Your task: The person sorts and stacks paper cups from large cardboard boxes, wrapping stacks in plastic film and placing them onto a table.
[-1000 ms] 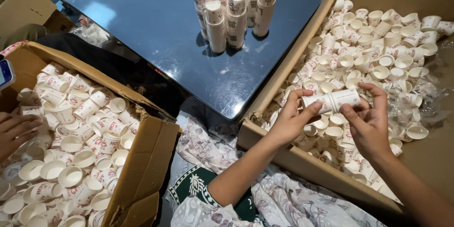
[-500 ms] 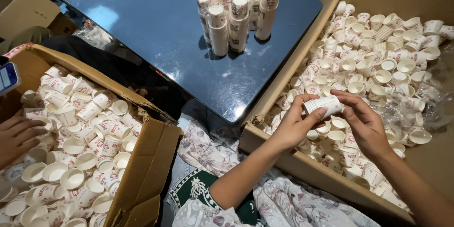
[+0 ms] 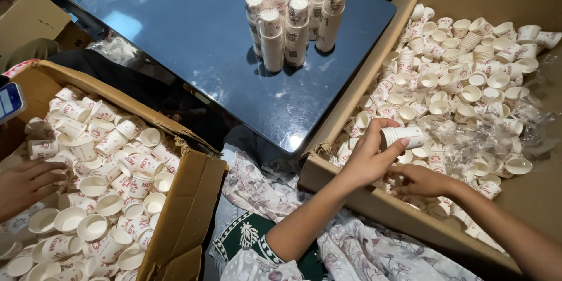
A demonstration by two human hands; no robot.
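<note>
Left hand: the left hand (image 3: 367, 158) is closed around a short stack of paper cups (image 3: 402, 137), thumb on top, holding it on its side just above the loose cups.
Right hand: the right hand (image 3: 422, 180) reaches low into the box beneath the stack, fingers curled down among the cups; whether it grips one I cannot tell.
Right box: a cardboard box (image 3: 374, 208) at the person's right is heaped with loose white paper cups (image 3: 468, 88) and some clear plastic wrap (image 3: 486, 134).
Table: a dark glossy table (image 3: 199, 41) stands between the boxes, bearing a cluster of tall upright cup stacks (image 3: 293, 20).
Left box: a second cardboard box (image 3: 190, 199) full of cups sits at the left.
Other person: another person's hand (image 3: 26, 182) rests on those cups, fingers loosely spread.
</note>
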